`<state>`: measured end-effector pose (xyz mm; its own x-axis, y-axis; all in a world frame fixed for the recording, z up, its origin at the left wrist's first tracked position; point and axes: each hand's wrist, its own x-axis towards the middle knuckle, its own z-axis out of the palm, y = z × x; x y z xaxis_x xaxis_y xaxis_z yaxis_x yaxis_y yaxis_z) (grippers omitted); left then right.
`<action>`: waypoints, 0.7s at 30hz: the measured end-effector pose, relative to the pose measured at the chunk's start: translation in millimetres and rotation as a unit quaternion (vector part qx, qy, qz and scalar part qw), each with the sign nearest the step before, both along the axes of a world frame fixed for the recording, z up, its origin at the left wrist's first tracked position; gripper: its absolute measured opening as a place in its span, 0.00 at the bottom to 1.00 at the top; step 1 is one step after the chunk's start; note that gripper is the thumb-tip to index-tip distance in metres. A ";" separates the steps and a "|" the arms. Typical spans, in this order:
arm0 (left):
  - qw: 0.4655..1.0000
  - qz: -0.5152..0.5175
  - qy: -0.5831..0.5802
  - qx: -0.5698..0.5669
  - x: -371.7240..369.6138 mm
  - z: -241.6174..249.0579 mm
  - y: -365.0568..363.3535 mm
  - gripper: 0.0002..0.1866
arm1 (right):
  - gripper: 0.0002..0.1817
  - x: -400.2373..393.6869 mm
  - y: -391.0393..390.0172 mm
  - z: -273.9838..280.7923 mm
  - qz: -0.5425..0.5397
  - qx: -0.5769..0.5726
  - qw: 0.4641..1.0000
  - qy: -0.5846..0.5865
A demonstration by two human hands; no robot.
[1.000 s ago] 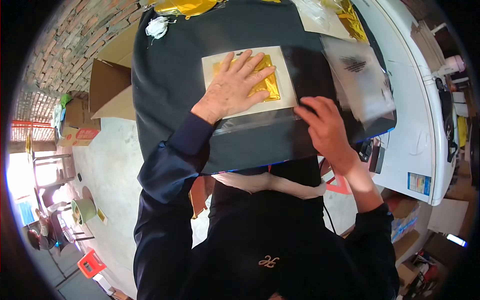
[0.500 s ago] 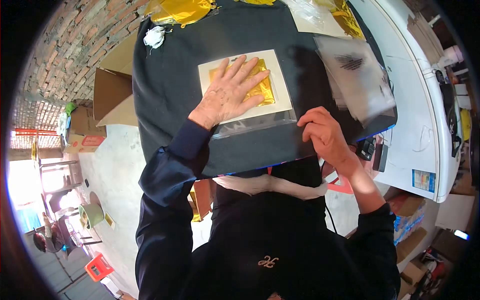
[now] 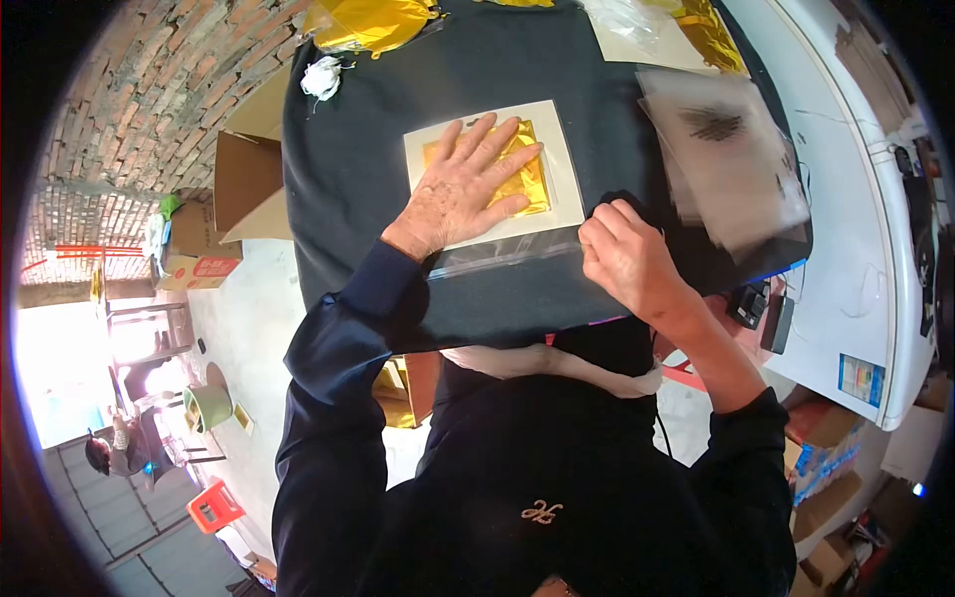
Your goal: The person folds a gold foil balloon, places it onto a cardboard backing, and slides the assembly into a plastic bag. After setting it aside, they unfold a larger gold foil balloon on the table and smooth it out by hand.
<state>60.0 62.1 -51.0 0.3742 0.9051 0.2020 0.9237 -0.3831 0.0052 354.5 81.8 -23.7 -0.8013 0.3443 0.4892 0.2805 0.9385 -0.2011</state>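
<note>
A cream card [image 3: 570, 189] with a folded gold foil piece [image 3: 532, 189] on it lies on the black-covered table, seemingly inside a clear plastic bag [image 3: 497, 251] whose flap sticks out on the near side. Flat across the foil and card, my left hand [image 3: 463, 189] presses down with its fingers spread. My right hand [image 3: 629, 257] is closed at the right end of the flap, the fingertips pinched on the bag's corner. Those fingers hide the exact grip.
Stacked clear bags [image 3: 726, 159] lie at the table's right. Gold foil in plastic [image 3: 373, 25] and a white string bundle [image 3: 321, 78] sit at the far left. An open cardboard box [image 3: 247, 184] stands beside the table. A person [image 3: 124, 448] sits in the left background.
My right hand has moved slightly left and its fingers have closed at the flap's corner. My left hand stays flat on the card. The whole view has shifted slightly.
</note>
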 end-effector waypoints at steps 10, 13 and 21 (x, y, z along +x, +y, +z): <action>1.000 -0.011 0.024 -0.007 0.1 6.4 -1.0 0.37 | 0.10 -1.0 -59.5 15.4 0.118 -0.211 0.965 0.100; 1.000 -0.011 0.006 0.001 0.6 4.5 -0.1 0.38 | 0.10 -1.0 -76.1 37.1 0.224 -0.296 0.923 0.099; 0.998 -0.026 -0.048 0.034 0.4 -2.9 1.9 0.40 | 0.05 15.6 -120.4 51.0 0.333 -0.685 0.637 0.119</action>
<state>60.4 64.1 -53.9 0.3954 0.8680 0.3003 0.8993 -0.4324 0.0657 370.1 -38.6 27.3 -0.9519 0.2013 0.2311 -0.2805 -0.2687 -0.9215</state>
